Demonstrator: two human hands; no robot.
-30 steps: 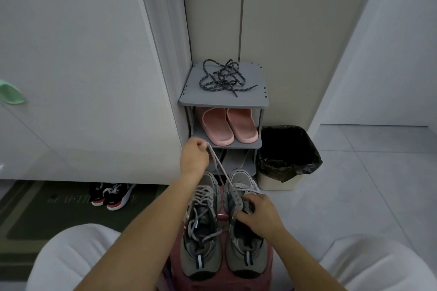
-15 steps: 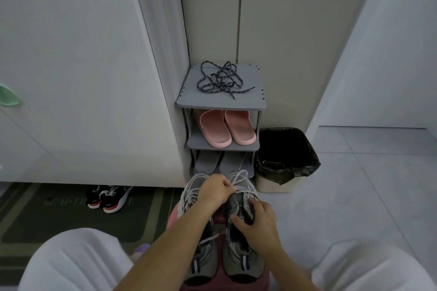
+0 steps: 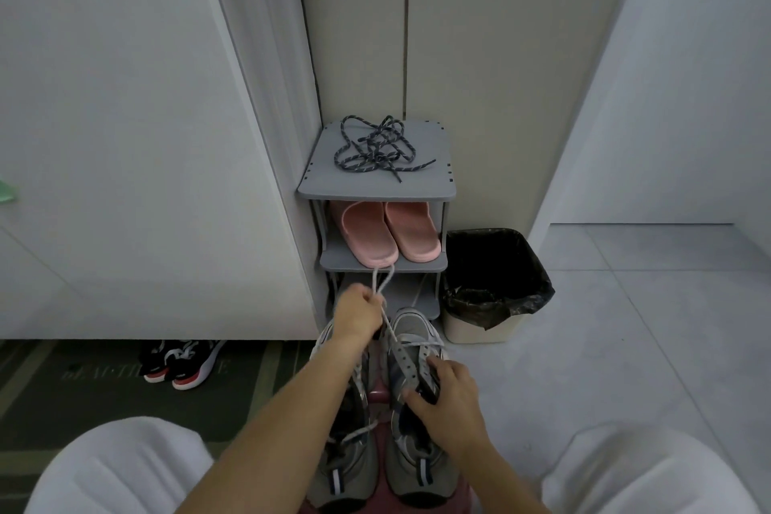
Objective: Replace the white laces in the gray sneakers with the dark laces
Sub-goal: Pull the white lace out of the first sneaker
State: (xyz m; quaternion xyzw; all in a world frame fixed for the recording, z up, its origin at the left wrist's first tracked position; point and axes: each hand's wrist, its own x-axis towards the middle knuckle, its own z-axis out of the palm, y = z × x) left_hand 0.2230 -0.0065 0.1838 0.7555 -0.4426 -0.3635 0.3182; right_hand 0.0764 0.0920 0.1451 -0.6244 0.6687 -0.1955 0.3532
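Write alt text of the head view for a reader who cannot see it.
The left hand pulls a white lace out of the right gray mesh sneaker, which the right hand steadies beside its twin. Tangled dark speckled laces lie on top of the gray plastic shoe rack.

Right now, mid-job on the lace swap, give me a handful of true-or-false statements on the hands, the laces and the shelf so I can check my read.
1. The left hand grips a white lace pulled up from the right-side gray sneaker. True.
2. The tangled dark speckled laces lie in the black-lined waste bin. False: they lie on the top of the small gray shoe rack.
3. The right hand rests on the right-side gray sneaker. True.
4. The pink slippers sit on the floor by the mat. False: they sit on the rack's second shelf.
5. The left-side gray sneaker already wears dark laces. False: its laces are white.
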